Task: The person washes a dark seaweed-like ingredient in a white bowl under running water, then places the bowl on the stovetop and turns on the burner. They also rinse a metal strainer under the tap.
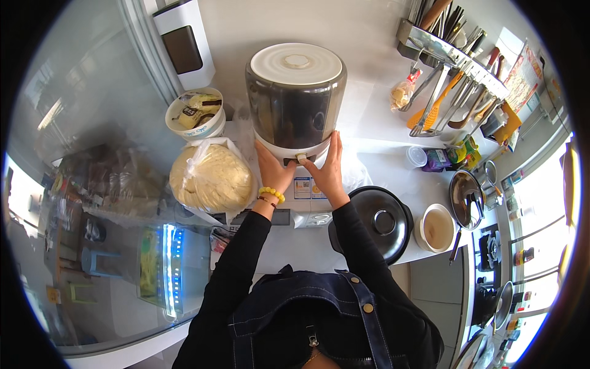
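A round storage container (295, 110) with a smoky see-through wall and a cream lid stands upright in front of me. My left hand (275, 168) presses against the left of its white base, thumb at the front. On the opposite side, my right hand (328, 173) grips the base, its thumb at the small pale knob (301, 157). Below the base is a white appliance (302, 219) bearing printed labels. Beside my left wrist sits a clear plastic bag (212, 177) full of a pale yellow mass. Most fingertips are hidden behind the container.
A white bowl (196, 131) of wrapped packets is at the left, near a glass panel (92, 152). A black lidded pot (380, 230) lies by my right forearm, with a cream pot (434, 229) and a pan (465, 198) beyond. Utensils hang from a wall rack (454, 53).
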A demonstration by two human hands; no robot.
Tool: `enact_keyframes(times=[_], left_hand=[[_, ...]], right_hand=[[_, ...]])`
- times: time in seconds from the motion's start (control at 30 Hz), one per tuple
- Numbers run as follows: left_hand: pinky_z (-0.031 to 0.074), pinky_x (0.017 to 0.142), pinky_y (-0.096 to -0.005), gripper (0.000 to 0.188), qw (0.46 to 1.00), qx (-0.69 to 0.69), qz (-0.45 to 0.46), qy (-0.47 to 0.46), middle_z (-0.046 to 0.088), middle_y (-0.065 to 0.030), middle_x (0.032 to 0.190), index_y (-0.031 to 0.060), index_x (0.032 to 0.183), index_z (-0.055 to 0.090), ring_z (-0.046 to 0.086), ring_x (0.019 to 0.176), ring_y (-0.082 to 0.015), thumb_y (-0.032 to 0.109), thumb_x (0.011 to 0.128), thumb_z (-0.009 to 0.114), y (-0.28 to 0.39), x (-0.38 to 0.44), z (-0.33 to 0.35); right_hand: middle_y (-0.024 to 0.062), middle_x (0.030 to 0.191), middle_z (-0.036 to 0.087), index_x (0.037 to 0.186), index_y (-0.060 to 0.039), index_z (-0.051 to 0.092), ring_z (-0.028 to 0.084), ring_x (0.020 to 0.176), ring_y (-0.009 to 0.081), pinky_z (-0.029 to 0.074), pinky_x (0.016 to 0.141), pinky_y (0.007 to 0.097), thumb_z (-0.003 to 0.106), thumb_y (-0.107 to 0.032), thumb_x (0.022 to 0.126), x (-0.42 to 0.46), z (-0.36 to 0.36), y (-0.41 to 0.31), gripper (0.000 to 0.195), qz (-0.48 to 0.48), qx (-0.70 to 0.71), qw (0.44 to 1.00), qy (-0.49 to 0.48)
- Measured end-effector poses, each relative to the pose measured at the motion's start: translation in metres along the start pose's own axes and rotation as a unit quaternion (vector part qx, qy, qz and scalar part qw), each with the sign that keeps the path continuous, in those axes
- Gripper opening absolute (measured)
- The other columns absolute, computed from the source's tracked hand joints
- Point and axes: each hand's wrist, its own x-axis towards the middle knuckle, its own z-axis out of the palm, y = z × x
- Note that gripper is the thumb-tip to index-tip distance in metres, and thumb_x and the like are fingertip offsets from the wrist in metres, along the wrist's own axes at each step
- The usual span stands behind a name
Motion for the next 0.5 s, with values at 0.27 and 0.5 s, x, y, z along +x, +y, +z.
enact_keyframes(times=[0.27,0.5], left_hand=[[0.024,0.111,-0.0442,0.094,0.994,0.072,0.079,-0.024,0.026,-0.0336,0.142,-0.0112,0.142,0.012,0.027,0.133,-0.0458,0.012,0.073,0.071,0.013,-0.045,-0.021],[0.042,0.095,-0.0373,0.069,0.988,-0.061,0.102,-0.102,0.044,-0.0147,0.132,0.0043,0.14,0.034,0.046,0.121,-0.0272,0.002,0.078,0.064,0.058,-0.102,-0.074]], right_hand=[[0.0181,0.103,0.058,0.118,0.0089,0.047,0.061,0.094,0.0261,0.053,0.08,0.0327,0.055,-0.008,0.089,-0.019,-0.009,-0.011,0.034,0.46,0.527,0.711,-0.072],[0.0234,0.106,0.056,0.106,0.0082,0.048,0.06,0.095,0.036,0.052,0.088,0.0435,0.05,-0.006,0.089,-0.009,0.003,-0.022,0.022,0.559,0.594,0.571,-0.09]])
